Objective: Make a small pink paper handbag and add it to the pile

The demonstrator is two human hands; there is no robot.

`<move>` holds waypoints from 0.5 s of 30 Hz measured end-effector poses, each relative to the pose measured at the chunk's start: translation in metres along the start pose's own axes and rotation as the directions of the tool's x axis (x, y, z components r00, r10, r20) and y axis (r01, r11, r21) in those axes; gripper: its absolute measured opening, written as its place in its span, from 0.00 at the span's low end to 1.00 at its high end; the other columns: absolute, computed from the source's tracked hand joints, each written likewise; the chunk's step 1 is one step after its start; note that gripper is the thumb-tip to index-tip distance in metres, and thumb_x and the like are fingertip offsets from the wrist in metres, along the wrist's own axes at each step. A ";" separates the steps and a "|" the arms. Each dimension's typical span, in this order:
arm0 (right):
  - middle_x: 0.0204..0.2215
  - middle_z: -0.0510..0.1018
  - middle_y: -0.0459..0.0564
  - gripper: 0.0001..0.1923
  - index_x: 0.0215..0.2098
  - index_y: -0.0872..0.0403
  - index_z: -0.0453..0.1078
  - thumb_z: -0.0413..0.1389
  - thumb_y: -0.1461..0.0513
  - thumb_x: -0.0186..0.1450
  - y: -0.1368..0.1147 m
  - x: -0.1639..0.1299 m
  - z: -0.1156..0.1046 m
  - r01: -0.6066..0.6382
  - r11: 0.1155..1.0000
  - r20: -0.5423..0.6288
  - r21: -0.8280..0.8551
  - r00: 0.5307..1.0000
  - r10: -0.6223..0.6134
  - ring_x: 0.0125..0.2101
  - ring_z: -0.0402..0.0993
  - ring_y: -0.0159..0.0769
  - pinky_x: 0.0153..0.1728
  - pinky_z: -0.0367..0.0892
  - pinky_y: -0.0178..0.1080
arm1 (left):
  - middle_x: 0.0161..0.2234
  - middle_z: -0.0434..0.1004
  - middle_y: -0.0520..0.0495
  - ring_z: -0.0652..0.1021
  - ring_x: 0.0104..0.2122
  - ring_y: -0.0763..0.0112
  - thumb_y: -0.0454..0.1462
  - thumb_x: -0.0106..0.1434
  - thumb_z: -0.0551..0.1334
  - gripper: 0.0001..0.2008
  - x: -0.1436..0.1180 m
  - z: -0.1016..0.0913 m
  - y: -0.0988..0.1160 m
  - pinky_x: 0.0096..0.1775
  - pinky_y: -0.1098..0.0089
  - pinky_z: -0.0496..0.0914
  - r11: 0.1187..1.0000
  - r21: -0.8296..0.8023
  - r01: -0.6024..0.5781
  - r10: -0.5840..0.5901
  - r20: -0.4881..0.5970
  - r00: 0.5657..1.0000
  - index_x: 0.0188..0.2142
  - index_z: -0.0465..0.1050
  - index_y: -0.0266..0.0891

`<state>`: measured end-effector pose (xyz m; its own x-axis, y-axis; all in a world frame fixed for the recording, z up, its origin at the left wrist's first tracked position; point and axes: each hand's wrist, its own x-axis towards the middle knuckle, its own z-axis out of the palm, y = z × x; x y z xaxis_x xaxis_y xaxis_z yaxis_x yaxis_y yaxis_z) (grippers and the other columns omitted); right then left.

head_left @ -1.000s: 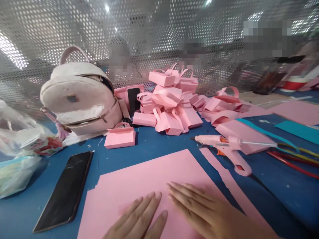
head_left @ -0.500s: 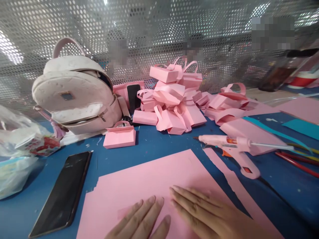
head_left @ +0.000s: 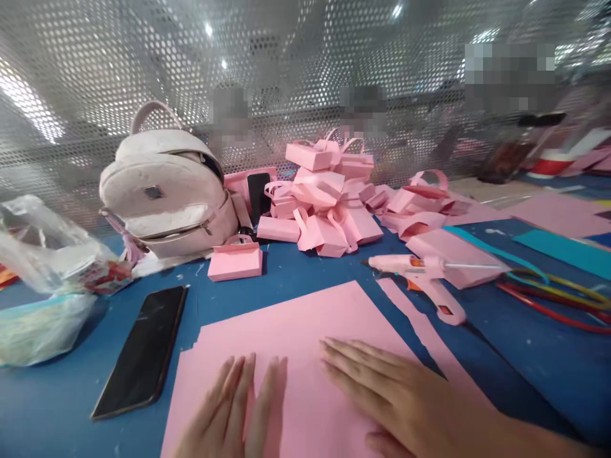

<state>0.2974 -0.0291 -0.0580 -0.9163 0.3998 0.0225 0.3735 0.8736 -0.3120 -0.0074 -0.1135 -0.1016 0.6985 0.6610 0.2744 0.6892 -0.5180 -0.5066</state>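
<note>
Large sheets of pink paper (head_left: 286, 324) lie on the blue table in front of me, their left edges slightly staggered. My right hand (head_left: 386, 388) rests flat on the top sheet, fingers stretched out together and pointing left. Over the sheet's left part is my left hand (head_left: 229, 407), fingers straight and thumb apart, casting a shadow on the paper. A bit of pink shows between its fingers and thumb; I cannot tell whether that is a separate piece. To the right of the sheets lies a pink glue gun (head_left: 420, 273) beside a torn pink strip (head_left: 415, 312).
A smartphone (head_left: 143, 350) and a plastic bag (head_left: 48, 324) lie left. Behind are a white backpack (head_left: 167, 184), a small pink paper bag (head_left: 235, 261) and a heap of pink paper bags (head_left: 324, 191). Blue paper strips (head_left: 563, 251) and red-handled tool or cord (head_left: 548, 305) lie right.
My left hand has moved left across the paper, its thumb now straighter. My right hand stays flat on the sheet. The whole view has shifted a little.
</note>
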 end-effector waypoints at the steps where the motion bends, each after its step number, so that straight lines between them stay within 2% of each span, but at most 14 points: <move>1: 0.67 0.60 0.58 0.28 0.68 0.59 0.59 0.50 0.56 0.74 0.002 0.000 0.000 0.018 1.000 -0.003 -0.012 1.000 -0.018 0.65 0.60 0.48 0.65 0.60 0.48 | 0.62 0.71 0.37 0.75 0.58 0.54 0.41 0.72 0.53 0.27 0.002 0.000 -0.007 0.63 0.61 0.64 0.998 -0.016 -0.068 0.067 -0.006 0.998 0.66 0.60 0.29; 4: 0.66 0.63 0.58 0.25 0.66 0.61 0.63 0.48 0.60 0.74 0.010 0.000 -0.001 0.068 0.997 -0.013 -0.045 0.998 -0.069 0.65 0.61 0.46 0.65 0.60 0.47 | 0.63 0.69 0.36 0.72 0.61 0.54 0.38 0.71 0.53 0.27 0.009 0.000 -0.013 0.60 0.62 0.65 0.994 -0.045 -0.096 0.095 -0.013 0.995 0.65 0.61 0.26; 7: 0.63 0.69 0.58 0.22 0.63 0.63 0.67 0.48 0.65 0.73 0.016 0.000 0.000 0.138 0.989 -0.070 -0.045 0.988 -0.141 0.64 0.63 0.43 0.64 0.63 0.45 | 0.66 0.64 0.36 0.66 0.65 0.55 0.39 0.72 0.53 0.28 0.016 0.000 -0.003 0.61 0.63 0.64 0.987 -0.116 -0.107 0.104 -0.027 0.994 0.68 0.57 0.27; 9: 0.59 0.76 0.56 0.20 0.61 0.60 0.69 0.48 0.66 0.73 0.017 0.001 0.000 0.158 0.987 -0.141 -0.031 0.977 -0.161 0.61 0.69 0.41 0.62 0.66 0.44 | 0.67 0.61 0.37 0.65 0.65 0.56 0.39 0.73 0.53 0.29 0.018 0.000 0.004 0.62 0.64 0.63 0.974 -0.191 -0.121 0.119 -0.021 0.993 0.69 0.52 0.27; 12: 0.48 0.82 0.53 0.16 0.55 0.54 0.74 0.50 0.64 0.74 0.015 0.002 0.000 0.063 0.998 -0.241 0.006 0.969 -0.059 0.49 0.78 0.40 0.51 0.72 0.42 | 0.68 0.59 0.35 0.63 0.66 0.55 0.51 0.74 0.51 0.37 0.020 0.002 0.006 0.63 0.61 0.62 0.944 -0.302 -0.132 0.137 -0.004 0.991 0.71 0.46 0.28; 15: 0.38 0.81 0.51 0.11 0.44 0.51 0.76 0.51 0.63 0.72 0.012 0.005 -0.001 -0.078 0.996 -0.287 0.047 0.954 0.088 0.38 0.78 0.38 0.38 0.71 0.37 | 0.69 0.56 0.34 0.60 0.68 0.51 0.62 0.69 0.46 0.46 0.022 0.003 -0.001 0.64 0.55 0.59 0.923 -0.363 -0.129 0.123 -0.040 0.992 0.71 0.45 0.28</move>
<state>0.2970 -0.0161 -0.0610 -0.7996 0.5379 0.2669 0.4365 0.8259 -0.3568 0.0072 -0.0967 -0.0971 0.7850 0.5701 0.2426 0.6159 -0.7604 -0.2062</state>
